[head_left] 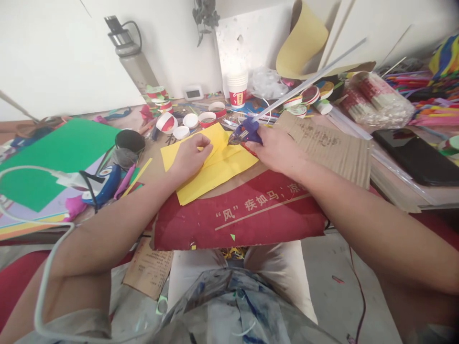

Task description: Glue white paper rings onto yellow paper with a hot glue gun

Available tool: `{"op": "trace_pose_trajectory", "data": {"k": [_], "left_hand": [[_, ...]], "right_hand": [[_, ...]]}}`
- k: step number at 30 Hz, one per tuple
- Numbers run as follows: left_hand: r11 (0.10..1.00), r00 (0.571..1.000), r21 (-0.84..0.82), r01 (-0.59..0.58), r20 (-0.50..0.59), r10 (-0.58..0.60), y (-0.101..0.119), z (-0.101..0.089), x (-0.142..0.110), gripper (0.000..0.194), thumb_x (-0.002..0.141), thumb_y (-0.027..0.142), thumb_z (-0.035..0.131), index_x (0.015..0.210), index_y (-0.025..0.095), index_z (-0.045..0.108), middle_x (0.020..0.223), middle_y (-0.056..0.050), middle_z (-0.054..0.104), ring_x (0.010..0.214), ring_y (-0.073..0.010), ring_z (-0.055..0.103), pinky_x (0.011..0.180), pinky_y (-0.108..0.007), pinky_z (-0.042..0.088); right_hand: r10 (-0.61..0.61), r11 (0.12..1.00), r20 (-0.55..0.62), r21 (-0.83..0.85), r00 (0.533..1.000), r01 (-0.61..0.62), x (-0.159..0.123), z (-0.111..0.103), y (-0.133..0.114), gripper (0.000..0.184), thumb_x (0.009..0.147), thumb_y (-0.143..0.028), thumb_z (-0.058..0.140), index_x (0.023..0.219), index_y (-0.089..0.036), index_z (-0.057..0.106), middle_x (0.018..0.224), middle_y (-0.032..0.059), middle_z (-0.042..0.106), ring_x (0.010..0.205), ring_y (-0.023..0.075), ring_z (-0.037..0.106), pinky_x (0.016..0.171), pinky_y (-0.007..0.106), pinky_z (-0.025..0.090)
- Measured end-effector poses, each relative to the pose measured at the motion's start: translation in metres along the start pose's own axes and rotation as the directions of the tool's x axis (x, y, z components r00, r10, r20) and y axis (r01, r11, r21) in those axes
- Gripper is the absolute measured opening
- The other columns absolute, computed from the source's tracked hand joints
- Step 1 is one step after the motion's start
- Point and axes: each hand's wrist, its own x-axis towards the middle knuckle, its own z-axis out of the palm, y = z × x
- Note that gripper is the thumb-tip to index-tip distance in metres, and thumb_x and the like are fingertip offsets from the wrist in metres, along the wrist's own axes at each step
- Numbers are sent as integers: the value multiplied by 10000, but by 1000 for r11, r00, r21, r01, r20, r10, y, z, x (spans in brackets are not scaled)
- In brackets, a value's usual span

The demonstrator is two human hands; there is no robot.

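- Looking down at a crowded craft table: sheets of yellow paper [208,184] lie, partly folded or overlapping, on a red cardboard panel [236,217] in front of the seated person.
- Right hand [275,149]: wrapped around a blue glue gun [251,131], its nozzle aimed leftward over the paper. Whether the tip touches the sheet cannot be told.
- Left hand [189,156]: resting on the paper's left part, fingers curled and thumb close to the forefinger. Whether they pinch the paper or merely press it is unclear.
- Main risk: the nozzle points towards the left fingertips — if the gun is hot, a slip of either hand could cause a burn.
- Too hard a squeeze could push out excess glue, spoiling the yellow surface or sticking it to the cardboard beneath.
- A long clear glue stick [311,80] slants up from the gun's back; a sharp turn of the wrist might sweep it into the paper rings [310,95] or the stacked paper cups [237,90].
- The panel's front edge appears to overhang the lap — leaning on it could tip it.
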Motion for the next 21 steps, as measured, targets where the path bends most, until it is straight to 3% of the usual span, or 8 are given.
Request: {"op": "trace_pose_trajectory", "data": {"k": [6,15,21], "left_hand": [[999,1000,-48,-10,14,10,1,1,-3,101,918,276,625,878,209,689,1025,-59,811,970,-232,712,891,-362,586],[998,1000,-59,-18,20,19,-1,3,-2,112,906,267,655,886,189,733,1025,-73,814,943,-234,721,933,-394,592],[999,1000,-37,-24,14,24,-1,4,-1,114,910,266,639,878,199,725,1020,-67,820,966,-241,723,938,-392,590]], "right_hand": [[3,1000,22,6,1000,-3,-6,-7,0,312,1041,-340,578,1283,-207,724,1192,163,803,1130,382,744,942,470,552],[14,1000,-8,1,1000,-14,-7,-20,21,264,1009,-388,623,1127,-206,775,1100,163,807,1001,360,743,847,453,558],[-4,1000,-25,1,1000,4,5,-8,16,295,1025,-377,597,1202,-211,767,1106,153,813,1030,362,757,875,460,576]]}}
